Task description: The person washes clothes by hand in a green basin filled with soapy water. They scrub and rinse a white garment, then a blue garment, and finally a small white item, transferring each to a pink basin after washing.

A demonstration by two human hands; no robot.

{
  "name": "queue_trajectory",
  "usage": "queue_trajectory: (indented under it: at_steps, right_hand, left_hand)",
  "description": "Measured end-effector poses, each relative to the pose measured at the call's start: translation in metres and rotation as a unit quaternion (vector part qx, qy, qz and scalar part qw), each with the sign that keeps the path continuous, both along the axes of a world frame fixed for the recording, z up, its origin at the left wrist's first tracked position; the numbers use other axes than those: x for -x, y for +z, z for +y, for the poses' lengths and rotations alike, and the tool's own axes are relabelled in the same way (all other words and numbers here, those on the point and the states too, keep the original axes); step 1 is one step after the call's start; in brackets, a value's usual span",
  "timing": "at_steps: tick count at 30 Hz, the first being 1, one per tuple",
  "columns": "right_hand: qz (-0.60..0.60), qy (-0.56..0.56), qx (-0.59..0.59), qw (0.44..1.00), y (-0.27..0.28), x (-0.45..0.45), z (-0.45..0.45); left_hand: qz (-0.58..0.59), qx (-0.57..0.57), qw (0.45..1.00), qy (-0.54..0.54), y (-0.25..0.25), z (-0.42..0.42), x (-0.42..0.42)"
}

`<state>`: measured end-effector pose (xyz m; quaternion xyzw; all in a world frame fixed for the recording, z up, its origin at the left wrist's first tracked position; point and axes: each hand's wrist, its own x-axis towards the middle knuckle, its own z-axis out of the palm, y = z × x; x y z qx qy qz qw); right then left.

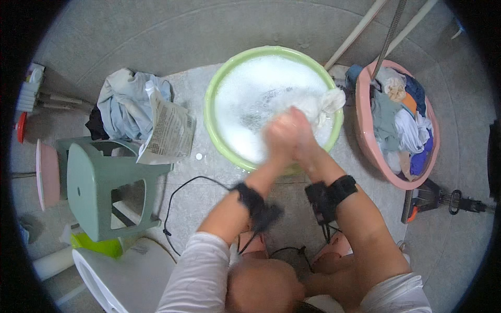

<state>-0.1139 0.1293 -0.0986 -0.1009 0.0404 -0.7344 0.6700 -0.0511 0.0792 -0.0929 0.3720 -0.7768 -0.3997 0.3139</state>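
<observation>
A light green round basin [211, 125] stands on the floor before me, full of white suds [250, 86]. Over its near right part my left hand [276, 135] and my right hand [301, 127] are pressed together, both blurred by motion. Their fingers close on a wet white cloth [313, 105], bunched up, whose twisted end reaches the basin's right rim. The part of the cloth between my palms is hidden. Black straps with small boxes sit on both my forearms.
To the right, a pink basin [362, 141] holds mixed clothes. On the left are a green plastic stool [82, 187], a printed detergent pouch [172, 129] and piled light-blue clothing [125, 105]. A black cable [167, 211] lies on the tiles. Pipes [354, 33] run down the wall.
</observation>
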Motion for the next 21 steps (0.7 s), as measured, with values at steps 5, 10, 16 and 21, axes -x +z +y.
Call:
queue_trajectory:
  at_steps: [5,10,16,21]
  right_hand:
    - [0.047,-0.14,-0.33,0.932,0.081,-0.056,-0.029]
    - [0.067,-0.154,-0.369,0.914,0.063,-0.044,-0.022]
    - [0.049,-0.149,-0.356,0.921,0.074,-0.04,-0.023]
    - [0.082,-0.181,-0.345,0.917,0.07,-0.047,-0.028]
  left_hand:
    - [-0.064,-0.082,0.992,0.07,0.042,-0.093,-0.032]
    - [0.12,0.043,0.983,0.135,0.029,-0.036,0.004]
    - [-0.164,0.026,0.986,0.026,0.052,-0.105,-0.028]
    - [-0.188,0.087,0.977,-0.051,0.052,-0.086,-0.032]
